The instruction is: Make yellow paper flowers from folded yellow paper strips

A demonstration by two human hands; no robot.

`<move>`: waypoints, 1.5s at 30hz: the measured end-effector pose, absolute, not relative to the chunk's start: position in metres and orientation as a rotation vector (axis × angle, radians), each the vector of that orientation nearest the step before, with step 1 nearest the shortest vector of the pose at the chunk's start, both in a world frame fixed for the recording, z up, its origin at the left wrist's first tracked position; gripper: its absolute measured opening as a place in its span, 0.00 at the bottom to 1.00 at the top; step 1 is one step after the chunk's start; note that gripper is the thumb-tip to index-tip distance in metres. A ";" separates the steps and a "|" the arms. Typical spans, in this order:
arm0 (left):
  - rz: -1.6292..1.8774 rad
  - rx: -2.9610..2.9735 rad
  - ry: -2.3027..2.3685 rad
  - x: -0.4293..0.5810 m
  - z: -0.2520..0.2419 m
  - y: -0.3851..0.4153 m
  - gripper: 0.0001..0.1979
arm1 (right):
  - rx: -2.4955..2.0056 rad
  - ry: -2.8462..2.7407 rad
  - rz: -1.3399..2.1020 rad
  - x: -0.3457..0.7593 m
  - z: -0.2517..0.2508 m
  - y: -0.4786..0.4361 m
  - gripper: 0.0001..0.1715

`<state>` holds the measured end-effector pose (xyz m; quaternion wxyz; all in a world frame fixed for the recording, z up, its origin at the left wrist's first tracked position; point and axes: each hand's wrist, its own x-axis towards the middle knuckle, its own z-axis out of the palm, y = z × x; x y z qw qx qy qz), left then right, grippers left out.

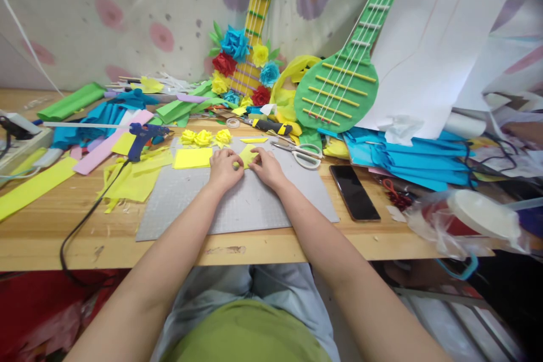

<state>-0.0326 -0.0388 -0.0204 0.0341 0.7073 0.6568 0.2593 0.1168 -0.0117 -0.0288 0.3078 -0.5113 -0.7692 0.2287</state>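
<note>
Between my hands, over the grey cutting mat (254, 209), is a small piece of yellow crepe paper (246, 155). My left hand (226, 170) pinches its left side with thumb and forefinger. On the other side, my right hand (267, 166) grips the paper's edge between its fingers. A flat yellow paper rectangle (192, 158) lies just left of my left hand. Behind it sit several yellow paper flowers (203, 137). A narrow yellow strip (253, 140) rests on the mat beyond my hands. White-handled scissors (306, 159) lie to the right of my right hand.
A blue glue gun (142, 138) with a black cord stands at left among crepe paper scraps. A phone (354, 192) lies right of the mat. Behind are a utility knife (271, 126), a green paper instrument (339, 90) and a yellow one (258, 17) with flowers. A bagged tub (479, 215) is at right.
</note>
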 end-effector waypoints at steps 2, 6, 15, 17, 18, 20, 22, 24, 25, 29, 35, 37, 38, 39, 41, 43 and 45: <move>0.788 2.163 2.029 -0.032 -0.020 -0.039 0.05 | -1.361 -2.010 0.607 0.116 -0.030 -0.011 0.22; 0.775 2.131 2.037 -0.032 -0.020 -0.039 0.05 | -1.336 -1.971 0.652 0.115 -0.032 -0.009 0.21; 0.758 2.100 2.043 -0.032 -0.018 -0.039 0.06 | -1.271 -1.945 0.862 0.121 -0.033 -0.002 0.13; 0.758 2.105 2.044 -0.032 -0.019 -0.039 0.06 | -1.273 -1.949 0.883 0.121 -0.033 -0.001 0.13; 0.758 2.105 2.046 -0.032 -0.019 -0.038 0.06 | -1.284 -1.945 0.888 0.120 -0.033 -0.001 0.13; 0.756 2.101 2.050 -0.032 -0.019 -0.038 0.06 | -1.336 -1.924 0.871 0.118 -0.032 -0.001 0.12; 0.754 2.095 2.052 -0.032 -0.019 -0.038 0.06 | -1.401 -1.903 0.821 0.115 -0.031 -0.003 0.12; 0.748 2.093 2.052 -0.032 -0.019 -0.038 0.07 | -1.453 -1.891 0.751 0.112 -0.030 -0.005 0.13; 0.744 2.092 2.053 -0.032 -0.019 -0.038 0.07 | -1.472 -1.891 0.718 0.111 -0.030 -0.007 0.13; 0.737 2.094 2.055 -0.031 -0.018 -0.038 0.06 | -1.531 -1.890 0.626 0.106 -0.029 -0.011 0.15; 0.733 2.093 2.058 -0.031 -0.017 -0.039 0.06 | -1.566 -1.895 0.554 0.104 -0.030 -0.012 0.15; 0.725 2.093 2.060 -0.031 -0.017 -0.039 0.06 | -1.568 -1.902 0.530 0.104 -0.030 -0.012 0.14; 0.722 2.095 2.061 -0.031 -0.017 -0.039 0.06 | -1.570 -1.907 0.519 0.104 -0.030 -0.013 0.14; 0.721 2.097 2.061 -0.031 -0.017 -0.039 0.06 | -1.573 -1.913 0.509 0.104 -0.030 -0.013 0.14; 0.717 2.099 2.061 -0.031 -0.017 -0.039 0.06 | -1.579 -1.925 0.485 0.103 -0.030 -0.013 0.14; 0.712 2.102 2.061 -0.031 -0.017 -0.039 0.07 | -1.587 -1.932 0.459 0.103 -0.030 -0.013 0.14; 0.710 2.103 2.065 -0.031 -0.017 -0.039 0.07 | -1.598 -1.937 0.440 0.103 -0.030 -0.014 0.14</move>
